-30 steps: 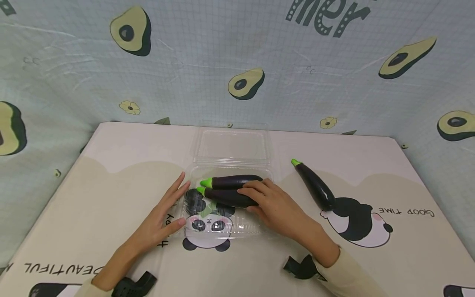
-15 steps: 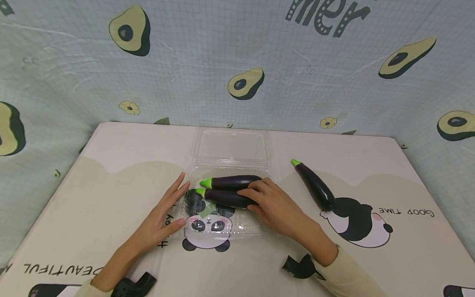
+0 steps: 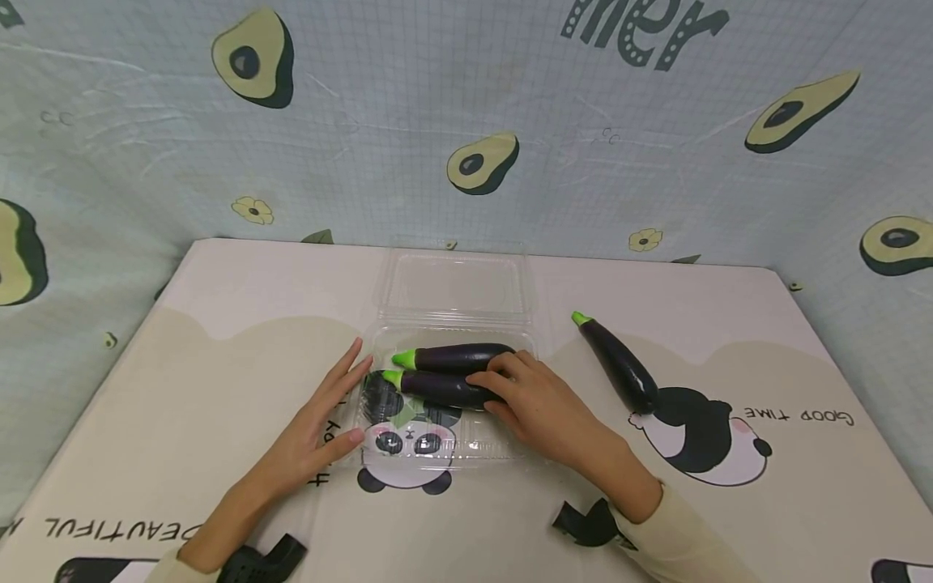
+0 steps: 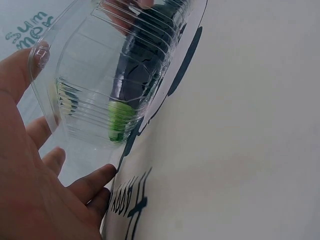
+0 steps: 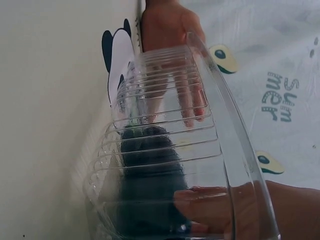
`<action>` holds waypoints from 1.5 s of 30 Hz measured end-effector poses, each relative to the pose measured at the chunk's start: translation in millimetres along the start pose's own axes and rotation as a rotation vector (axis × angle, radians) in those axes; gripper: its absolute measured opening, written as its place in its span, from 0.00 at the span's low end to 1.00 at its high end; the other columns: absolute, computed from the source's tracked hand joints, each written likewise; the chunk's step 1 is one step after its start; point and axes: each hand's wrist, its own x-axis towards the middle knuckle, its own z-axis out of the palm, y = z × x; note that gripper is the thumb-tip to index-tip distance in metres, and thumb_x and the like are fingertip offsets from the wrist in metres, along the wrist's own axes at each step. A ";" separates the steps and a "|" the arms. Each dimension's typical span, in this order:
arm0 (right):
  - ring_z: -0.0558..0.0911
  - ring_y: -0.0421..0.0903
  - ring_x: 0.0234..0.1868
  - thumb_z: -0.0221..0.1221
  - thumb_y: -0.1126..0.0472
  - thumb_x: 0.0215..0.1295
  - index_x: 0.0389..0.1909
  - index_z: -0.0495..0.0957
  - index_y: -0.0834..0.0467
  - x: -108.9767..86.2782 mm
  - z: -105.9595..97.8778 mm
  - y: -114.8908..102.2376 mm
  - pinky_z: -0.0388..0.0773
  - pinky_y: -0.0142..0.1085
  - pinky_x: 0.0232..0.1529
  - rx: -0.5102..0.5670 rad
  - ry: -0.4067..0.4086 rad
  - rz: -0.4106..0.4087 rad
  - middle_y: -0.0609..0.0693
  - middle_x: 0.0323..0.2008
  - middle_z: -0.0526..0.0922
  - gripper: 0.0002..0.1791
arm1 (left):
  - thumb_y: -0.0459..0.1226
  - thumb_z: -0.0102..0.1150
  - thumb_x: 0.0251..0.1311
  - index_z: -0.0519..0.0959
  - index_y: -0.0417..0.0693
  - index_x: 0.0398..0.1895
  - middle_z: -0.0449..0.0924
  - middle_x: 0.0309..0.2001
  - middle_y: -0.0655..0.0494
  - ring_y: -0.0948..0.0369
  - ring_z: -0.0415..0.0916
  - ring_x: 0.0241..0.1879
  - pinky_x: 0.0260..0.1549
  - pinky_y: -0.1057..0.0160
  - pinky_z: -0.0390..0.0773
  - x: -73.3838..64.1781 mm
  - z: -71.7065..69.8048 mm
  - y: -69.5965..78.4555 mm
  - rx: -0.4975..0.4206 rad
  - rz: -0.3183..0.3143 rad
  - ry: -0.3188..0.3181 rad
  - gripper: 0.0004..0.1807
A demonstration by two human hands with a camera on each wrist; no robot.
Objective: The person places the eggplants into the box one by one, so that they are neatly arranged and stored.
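In the head view a clear plastic clamshell box (image 3: 484,445) lies with its lid (image 3: 455,283) folded back. Two dark purple eggplants with bright green stem ends lie side by side in it, stems to the left. My right hand (image 3: 543,405) grips the thick end of the nearer eggplant (image 3: 437,389), covering that end. Its fingertips overlap the tip of the farther eggplant (image 3: 459,357). At the box's left side my left hand (image 3: 313,429) steadies it with spread, straight fingers; the left wrist view shows a fingertip (image 4: 42,54) against the clear rim.
A third eggplant (image 3: 619,364) lies on the table to the right of the box, stem pointing away. The table cover (image 3: 219,389) has printed pandas and lettering. A curtain (image 3: 364,121) with avocado prints hangs behind the table's far edge. Each wrist wears a black mount.
The nearer eggplant has slid slightly left in the box, with my right hand still on it. My left hand has barely moved.
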 end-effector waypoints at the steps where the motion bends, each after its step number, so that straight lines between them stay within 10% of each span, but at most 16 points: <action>1: 0.73 0.45 0.48 0.65 0.62 0.60 0.54 0.78 0.51 0.1 0.0 -0.1 0.73 0.38 0.48 -0.003 -0.001 0.002 0.47 0.46 0.76 0.20 | 0.34 0.59 0.55 0.55 0.43 0.74 0.37 0.76 0.51 0.52 0.36 0.74 0.58 0.28 0.45 0.0 0.0 -0.2 0.000 0.001 0.000 0.41; 45: 0.77 0.44 0.43 0.64 0.60 0.61 0.57 0.74 0.55 -23.5 -29.2 16.5 0.77 0.37 0.39 -0.001 0.172 0.087 0.51 0.47 0.75 0.22 | 0.34 0.59 0.55 0.55 0.44 0.74 0.37 0.76 0.52 0.52 0.35 0.74 0.59 0.29 0.45 1.2 -1.5 4.2 -0.006 0.003 -0.006 0.42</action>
